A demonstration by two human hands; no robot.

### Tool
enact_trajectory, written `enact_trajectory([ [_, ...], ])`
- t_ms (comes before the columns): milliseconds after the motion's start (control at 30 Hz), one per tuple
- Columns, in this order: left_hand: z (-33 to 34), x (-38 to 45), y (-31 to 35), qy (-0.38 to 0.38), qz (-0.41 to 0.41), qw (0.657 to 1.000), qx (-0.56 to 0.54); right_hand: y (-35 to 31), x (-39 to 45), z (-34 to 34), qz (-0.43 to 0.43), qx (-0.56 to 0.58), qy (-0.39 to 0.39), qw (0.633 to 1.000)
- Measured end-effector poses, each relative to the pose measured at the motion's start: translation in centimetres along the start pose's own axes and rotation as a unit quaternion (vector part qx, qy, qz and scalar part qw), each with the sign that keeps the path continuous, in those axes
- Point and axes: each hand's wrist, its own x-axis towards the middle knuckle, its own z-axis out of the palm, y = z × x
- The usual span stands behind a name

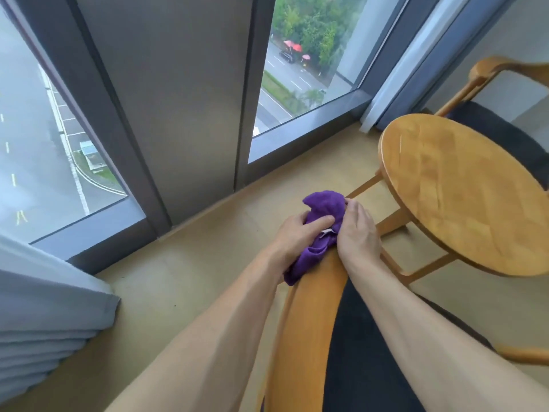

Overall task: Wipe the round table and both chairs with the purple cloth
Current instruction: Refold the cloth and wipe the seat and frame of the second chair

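The far chair (pixel 505 93) is cut off at the right edge and partly hidden behind the round table (pixel 463 191). The near chair (pixel 309 316) is cropped at the bottom edge.

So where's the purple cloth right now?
In the head view, the purple cloth sits low and centre, bunched on the near chair's wooden armrest, held between the left hand and right hand, just left of the round table.

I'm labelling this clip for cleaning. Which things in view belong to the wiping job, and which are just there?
Job: purple cloth, left hand, right hand, near chair, round table, far chair.
Just there: curtain, window, floor.
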Motion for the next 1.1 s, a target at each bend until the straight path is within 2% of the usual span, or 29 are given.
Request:
enact_trajectory([
  [100,-1.2,-3.3,-2.5,-0.009,-0.039,0.998,-0.052,0.2,-0.5,0.3,-0.017,-0.077,0.027,0.997],
  [167,-1.7,-5.7,-3.3,-0.009,-0.041,0.999,-0.029,0.2,-0.8,0.5,-0.023,-0.096,0.043,0.994],
  [267,-1.2,-5.2,-2.1,0.018,-0.002,1.0,0.014,-0.1,-0.9,0.4,-0.028,-0.102,0.052,0.993],
  [333,0.0,-2.7,0.2,0.01,0.03,0.999,0.013,-0.1,-0.7,0.1,-0.018,-0.074,0.053,0.996],
  [367,0.7,-1.5,1.4,-0.018,0.029,0.999,-0.024,-0.1,-0.7,-0.1,-0.005,-0.04,0.052,0.998],
  [433,1.3,0.2,2.2,-0.096,0.002,0.989,-0.116,-0.1,-0.8,-0.3,0.023,0.038,0.052,0.998],
  [500,1.3,1.1,1.8,-0.12,-0.024,0.979,-0.163,-0.1,-0.7,-0.3,0.035,0.076,0.056,0.995],
  [567,0.7,0.3,0.6,-0.104,-0.024,0.981,-0.163,0.0,-0.5,-0.4,0.033,0.074,0.052,0.995],
  [700,-1.5,-5.2,-2.6,-0.026,-0.028,0.989,-0.144,0.5,-0.3,0.3,0.021,0.011,0.046,0.999],
  [800,-1.9,-7.3,-3.3,-0.032,0.002,0.993,-0.113,0.5,-0.6,0.2,-0.008,-0.011,0.062,0.998],
  [900,-1.1,-5.6,-1.7,-0.037,0.015,0.991,-0.127,-0.1,-2.1,0.4,-0.033,-0.07,0.07,0.995],
  [1000,-0.4,-4.6,-1.6,-0.051,0.007,0.982,-0.183,-0.3,-4.8,0.3,-0.04,-0.125,0.031,0.991],
  [1100,-0.8,-7.0,-3.7,-0.008,-0.015,0.978,-0.21,-0.3,-8.3,0.1,-0.062,-0.137,-0.019,0.988],
])
